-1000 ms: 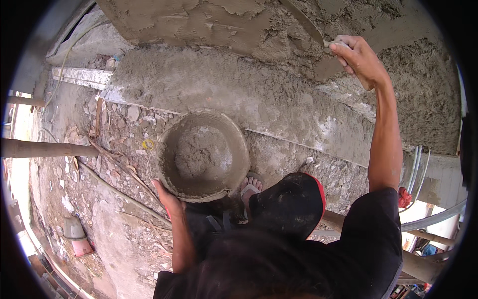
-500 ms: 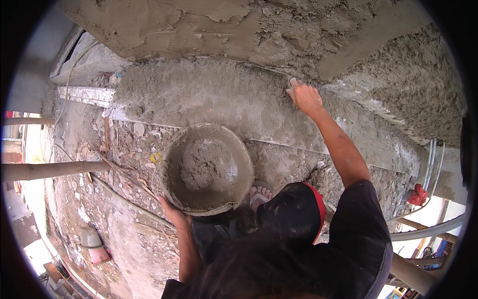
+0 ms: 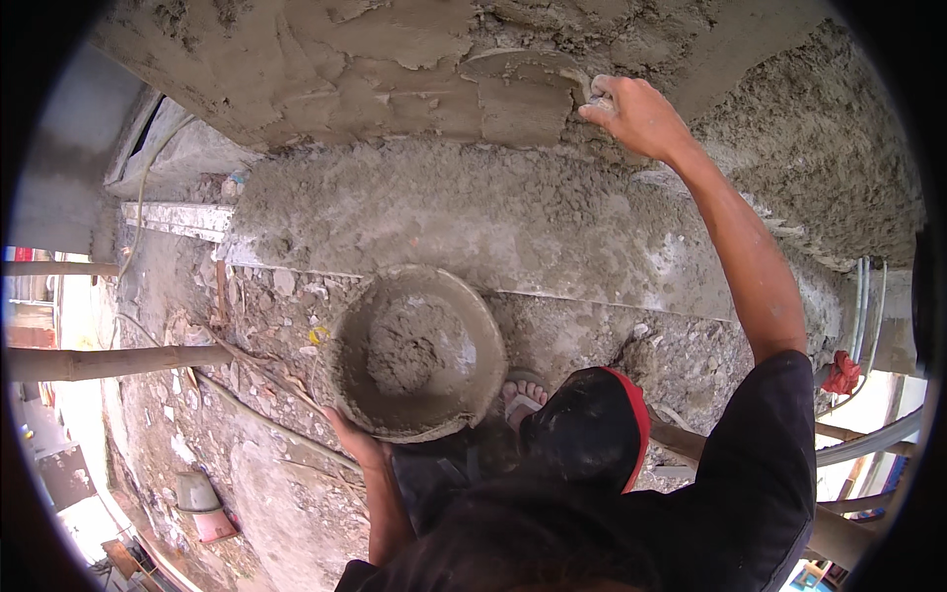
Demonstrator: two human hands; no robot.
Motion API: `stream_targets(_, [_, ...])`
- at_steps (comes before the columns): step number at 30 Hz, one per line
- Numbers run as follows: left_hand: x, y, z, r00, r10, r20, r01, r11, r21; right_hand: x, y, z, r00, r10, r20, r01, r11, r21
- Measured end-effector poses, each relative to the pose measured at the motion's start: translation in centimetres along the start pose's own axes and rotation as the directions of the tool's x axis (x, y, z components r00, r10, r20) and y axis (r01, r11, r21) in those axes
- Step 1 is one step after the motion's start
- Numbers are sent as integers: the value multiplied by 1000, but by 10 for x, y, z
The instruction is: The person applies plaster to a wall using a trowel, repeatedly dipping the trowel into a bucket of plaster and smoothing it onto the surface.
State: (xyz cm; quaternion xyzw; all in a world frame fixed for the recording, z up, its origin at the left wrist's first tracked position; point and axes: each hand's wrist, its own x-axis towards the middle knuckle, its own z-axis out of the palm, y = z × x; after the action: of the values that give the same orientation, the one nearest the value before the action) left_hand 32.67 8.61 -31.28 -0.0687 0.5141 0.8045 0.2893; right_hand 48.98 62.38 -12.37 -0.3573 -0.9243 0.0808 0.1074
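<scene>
My left hand (image 3: 357,441) grips the near-left rim of a round, mortar-coated basin (image 3: 490,367), tilted against my leg. Grey wet mortar (image 3: 401,347) lies heaped inside it. Up at the far wall, my right hand (image 3: 639,116) is closed around the handle of a trowel (image 3: 538,65). Its mortar-smeared blade presses to the left of the hand against the wall's wet plaster (image 3: 380,64), where a smoother patch shows under the edge. Most of the handle is hidden in my fingers.
A mortar-strewn ledge (image 3: 434,202) runs below the wall. Rubble (image 3: 271,326) covers the ground, with a hose (image 3: 276,424) across it. Bamboo poles (image 3: 118,363) jut in at left; a grey-and-pink container (image 3: 205,506) lies lower left. A red cloth-like thing (image 3: 841,373) hangs at right by pipes.
My right hand has risen from above the ledge to the wall, and the trowel blade now shows against the plaster. My left hand keeps its hold on the basin.
</scene>
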Motion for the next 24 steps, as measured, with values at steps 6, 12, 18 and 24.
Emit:
stream_targets(6, [-4,3,3,993,-14,-116,9,999,-44,3,5,-57,1000,9,27,-14,981,196])
stream_targets(12, [-16,2,25,999,-31,-35,29,998,-56,-98,9,-106,974,219,-64,-197,947,254])
stream_targets(18, [-35,-20,72,984,151,-97,-134,978,160,-174,-98,10,882,-218,417,307,938,-158])
stream_targets(24, [-53,-32,65,985,160,71,-174,939,296,-172,-148,133,632,-424,649,552,834,7])
